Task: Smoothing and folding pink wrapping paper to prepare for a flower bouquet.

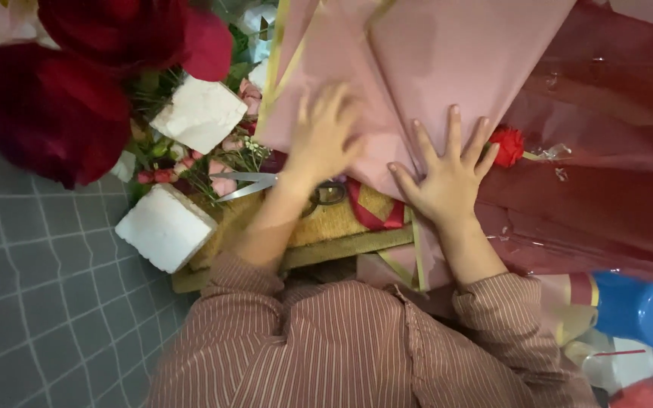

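A person in a brown striped shirt (341,347) presses both bare hands flat on a sheet of pink wrapping paper (447,68) spread over a low work surface, seen from above. The left hand (325,136), blurred, lies on the paper's left part with fingers spread and open, gripping nothing; the right hand (447,177) rests palm down near the paper's near edge, its fingers fanned wide and likewise holding nothing. The pink paper, edged with a gold stripe, runs from the far middle of the scene down to the hands and overlaps a darker red sheet (606,151) lying to its right. A small red flower (506,145) sits just beside the right hand's fingertips, on the red sheet. A pair of scissors (255,183) lies just left of the left wrist, its blades pointing left toward a cluster of small pink blooms and greenery (213,166). Two white foam blocks (164,227) rest at the left, one nearer and one farther, near large dark red blooms (54,106) in the far left corner. A red-and-gold ribbon (376,208) shows between the two wrists. A blue plastic object (644,310) sits at the near right, above grey floor tiles (39,302) on the left
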